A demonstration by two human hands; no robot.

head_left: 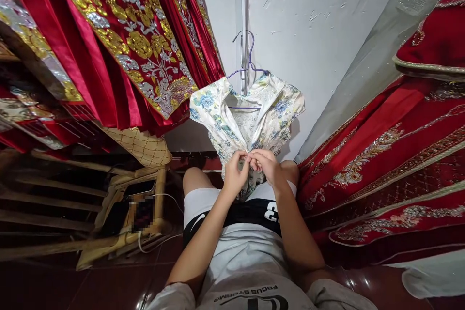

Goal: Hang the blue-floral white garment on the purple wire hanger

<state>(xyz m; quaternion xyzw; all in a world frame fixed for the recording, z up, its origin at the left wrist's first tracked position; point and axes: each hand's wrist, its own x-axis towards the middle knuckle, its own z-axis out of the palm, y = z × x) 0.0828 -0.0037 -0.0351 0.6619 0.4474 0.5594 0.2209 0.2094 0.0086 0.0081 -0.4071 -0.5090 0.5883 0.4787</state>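
A white shirt with blue and yellow flowers (214, 104) hangs on a purple wire hanger (250, 55), its collar spread in a V. At the bottom of that V, my left hand (238, 169) pinches the front edge of the cloth between thumb and fingers. My right hand (264, 162) meets it there, fingertips closed on the same spot from the other side. Both hands touch each other at the fingertips, so any button between them is hidden. The lower part of the shirt drops between my knees.
Red embroidered gowns (141, 43) hang at the left, and more red beaded garments (381, 155) fill the right. A bamboo chair (160, 193) with a phone and white cable stands at my left. Behind the shirt is a white wall (308, 24).
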